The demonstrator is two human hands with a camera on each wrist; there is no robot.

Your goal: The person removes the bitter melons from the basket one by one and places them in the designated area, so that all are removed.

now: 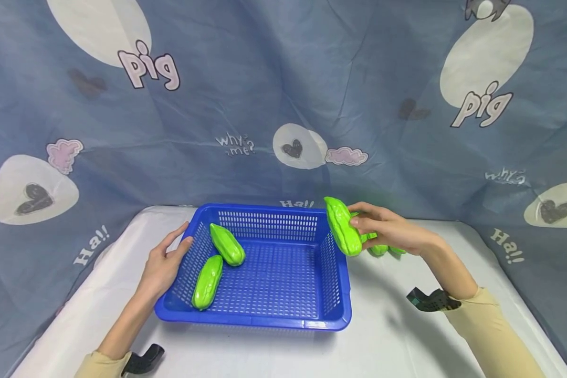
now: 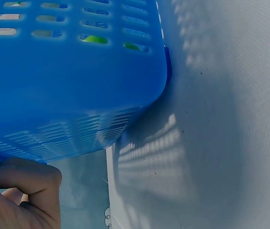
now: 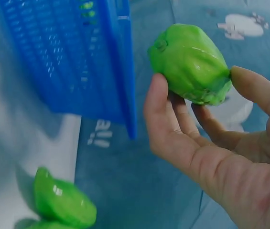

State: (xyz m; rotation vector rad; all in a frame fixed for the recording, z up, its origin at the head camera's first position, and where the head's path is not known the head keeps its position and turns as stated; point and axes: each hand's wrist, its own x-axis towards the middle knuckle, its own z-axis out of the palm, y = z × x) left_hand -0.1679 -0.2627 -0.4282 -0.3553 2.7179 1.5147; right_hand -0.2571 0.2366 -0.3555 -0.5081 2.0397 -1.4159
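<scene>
My right hand (image 1: 397,231) holds a bright green, ridged vegetable with one pointed end, like a plastic bitter melon (image 1: 343,227), between thumb and fingers. It is held up at the right rim of a blue perforated basket (image 1: 264,318). In the right wrist view the blunt end of the held melon (image 3: 187,62) faces the camera. My left hand (image 1: 160,265) grips the basket's left rim; the left wrist view shows bent fingers (image 2: 34,179) at that rim. Inside the basket, on the left, lie two similar melons, an upper one (image 1: 228,245) and a lower one (image 1: 207,282).
More green melons (image 1: 378,249) lie on the white table (image 1: 382,325) right of the basket, partly hidden behind my right hand. One melon (image 3: 63,198) shows at lower left in the right wrist view. A blue printed cloth (image 1: 245,94) hangs behind the table.
</scene>
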